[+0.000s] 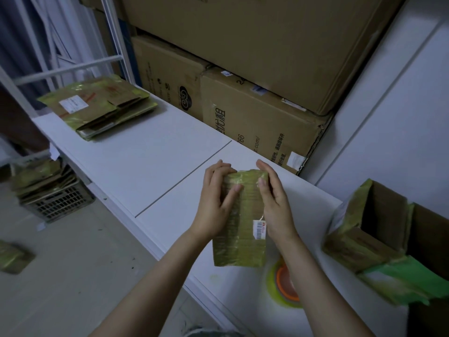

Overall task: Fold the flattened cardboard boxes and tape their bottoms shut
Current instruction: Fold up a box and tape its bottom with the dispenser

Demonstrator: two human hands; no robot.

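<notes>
Small cardboard box (239,239), wrapped in yellow-green tape, is held over the near part of the white table (145,161). A barcode label (259,229) sits on its right edge. Left hand (215,203) grips the box's left side, fingers curled over the far end and thumb on the top face. Right hand (277,205) clasps the right side, thumb on top. Tape roll (283,288) with an orange core lies on the table under the right forearm. Stack of flattened boxes (97,108) rests at the table's far left end. Erected boxes (369,227) stand open at right.
</notes>
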